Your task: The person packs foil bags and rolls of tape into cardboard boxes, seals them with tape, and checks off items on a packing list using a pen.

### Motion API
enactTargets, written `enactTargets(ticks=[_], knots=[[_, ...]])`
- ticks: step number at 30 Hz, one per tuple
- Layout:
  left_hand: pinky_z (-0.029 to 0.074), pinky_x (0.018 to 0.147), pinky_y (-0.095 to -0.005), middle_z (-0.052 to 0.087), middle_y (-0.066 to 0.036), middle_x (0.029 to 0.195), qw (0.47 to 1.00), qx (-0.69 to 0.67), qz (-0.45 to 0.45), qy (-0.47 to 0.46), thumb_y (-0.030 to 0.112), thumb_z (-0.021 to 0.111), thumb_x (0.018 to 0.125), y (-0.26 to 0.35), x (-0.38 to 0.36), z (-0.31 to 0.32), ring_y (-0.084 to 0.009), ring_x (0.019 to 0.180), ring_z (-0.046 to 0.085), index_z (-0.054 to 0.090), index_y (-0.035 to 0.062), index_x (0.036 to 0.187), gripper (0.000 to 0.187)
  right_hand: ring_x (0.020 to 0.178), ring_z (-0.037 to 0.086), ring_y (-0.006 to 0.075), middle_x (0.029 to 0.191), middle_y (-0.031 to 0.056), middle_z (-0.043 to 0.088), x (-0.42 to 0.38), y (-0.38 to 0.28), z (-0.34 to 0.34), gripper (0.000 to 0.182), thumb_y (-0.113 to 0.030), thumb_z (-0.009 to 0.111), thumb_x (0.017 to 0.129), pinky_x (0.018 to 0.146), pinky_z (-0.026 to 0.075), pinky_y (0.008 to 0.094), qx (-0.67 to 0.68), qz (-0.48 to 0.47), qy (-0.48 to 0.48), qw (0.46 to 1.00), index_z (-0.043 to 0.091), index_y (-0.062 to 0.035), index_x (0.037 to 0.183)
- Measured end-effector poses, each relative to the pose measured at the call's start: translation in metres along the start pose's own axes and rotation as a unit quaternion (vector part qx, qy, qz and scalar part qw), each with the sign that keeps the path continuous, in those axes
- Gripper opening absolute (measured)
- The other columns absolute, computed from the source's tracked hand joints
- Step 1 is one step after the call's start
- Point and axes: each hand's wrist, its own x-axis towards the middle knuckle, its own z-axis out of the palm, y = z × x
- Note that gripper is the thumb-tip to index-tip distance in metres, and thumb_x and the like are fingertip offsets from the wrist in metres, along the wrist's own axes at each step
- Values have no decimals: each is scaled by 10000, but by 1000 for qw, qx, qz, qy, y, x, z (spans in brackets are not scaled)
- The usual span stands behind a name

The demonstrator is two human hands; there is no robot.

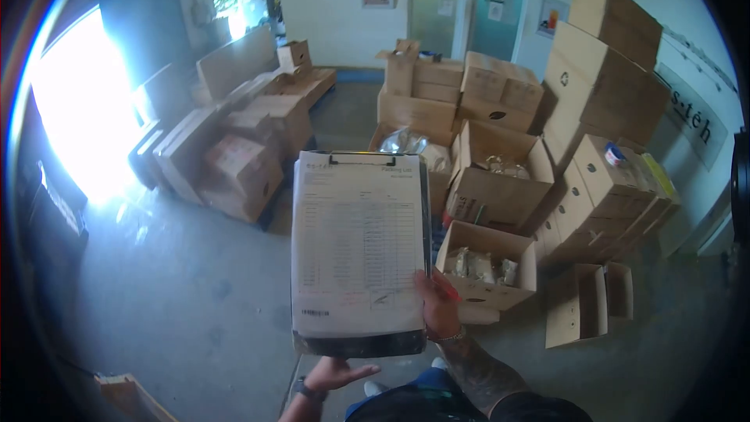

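A clipboard (pixel 351 344) with a printed packing list (pixel 355 234) clipped on it stands up in front of me. My right hand (pixel 439 305) grips its lower right edge, thumb over the paper, with a red object (pixel 448 287) by the fingers. Below the clipboard's bottom edge is my left hand (pixel 336 373), its thumb stretched out to the right and the other fingers partly hidden behind the board. It appears to hold nothing.
Open cartons (pixel 500 203) with wrapped goods stand beyond the clipboard, one of them (pixel 488 293) nearer. Tall stacked boxes (pixel 601 94) rise at the right. More boxes (pixel 242 176) sit at the left. Two small open cartons (pixel 578 305) lie on the floor at the right.
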Motion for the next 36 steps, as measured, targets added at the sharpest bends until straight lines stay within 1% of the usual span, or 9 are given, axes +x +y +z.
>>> enactTargets(ticks=[1, 7, 12, 17, 25, 28, 30, 34, 36], knots=[[497, 988, -353, 631, -107, 1294, 984, 142, -22, -102, 119, 724, 943, -7, 1, -16, -208, 1147, 594, 553, -4, 1360, 467, 1041, 608, 114, 1143, 68, 687, -6, -17, -6, 341, -232, 568, 1057, 913, 489, 283, 14, -1, 13, 1000, 590, 5, 1300], [536, 905, -347, 674, -174, 1237, 978, -128, -100, 128, 300, 619, 1005, 10, 51, -29, -207, 1125, 631, 600, -55, 1312, 470, 1058, 610, 127, 1173, 74, 682, -30, -90, -85, 340, -224, 565, 1055, 935, 481, 274, -55, -19, 4, 998, 604, 6, 1301], [547, 934, -379, 617, -217, 1316, 893, -441, 79, 36, 480, 541, 1016, 103, 118, 66, -291, 1193, 621, 440, -92, 1442, 721, 1078, 601, 122, 1183, 65, 679, -46, -146, -156, 324, -211, 550, 1059, 945, 476, 271, -64, -52, -41, 996, 612, 7, 1291], [582, 863, -355, 652, -212, 1235, 935, -349, 28, 51, 150, 602, 975, 138, 142, 138, -253, 1037, 688, 513, -91, 1353, 458, 1049, 596, 114, 1164, 62, 673, -38, -184, -217, 315, -216, 531, 1068, 925, 475, 267, -84, -54, -69, 993, 614, 3, 1278], [588, 827, -358, 678, -206, 1194, 936, -343, 60, 61, 136, 604, 971, 158, 151, 186, -246, 973, 708, 575, -93, 1289, 393, 873, 622, 97, 966, 29, 676, -49, -209, -288, 275, -234, 522, 1070, 750, 498, 242, 28, -9, 18, 999, 651, -14, 1175], [588, 833, -359, 677, -208, 1198, 935, -341, 78, 53, 136, 606, 969, 157, 158, 183, -252, 982, 707, 575, -97, 1288, 397, 745, 642, 128, 877, 29, 678, -61, -178, -341, 284, -291, 608, 1018, 663, 510, 271, -327, -64, -21, 943, 673, -47, 1148], [586, 839, -360, 677, -209, 1196, 935, -341, 82, 57, 137, 608, 966, 155, 163, 178, -254, 983, 706, 573, -100, 1289, 402, 667, 652, 185, 818, 53, 676, -83, -170, -355, 302, -305, 703, 944, 634, 523, 312, -584, -107, -105, 798, 685, -77, 1141], [582, 851, -356, 676, -212, 1191, 932, -344, 92, 59, 142, 609, 964, 155, 173, 164, -254, 981, 705, 564, -104, 1296, 415, 707, 688, 189, 804, 72, 697, -132, -162, -324, 227, -245, 710, 941, 641, 544, 328, -619, 23, -286, 731, 706, -75, 1091], [582, 852, -354, 675, -213, 1191, 931, -350, 89, 56, 146, 607, 965, 158, 176, 144, -251, 983, 705, 560, -104, 1298, 418, 993, 683, 252, 1076, 150, 698, -140, -148, -314, 313, -231, 708, 943, 907, 525, 418, -503, 128, -303, 799, 671, -47, 1194]])
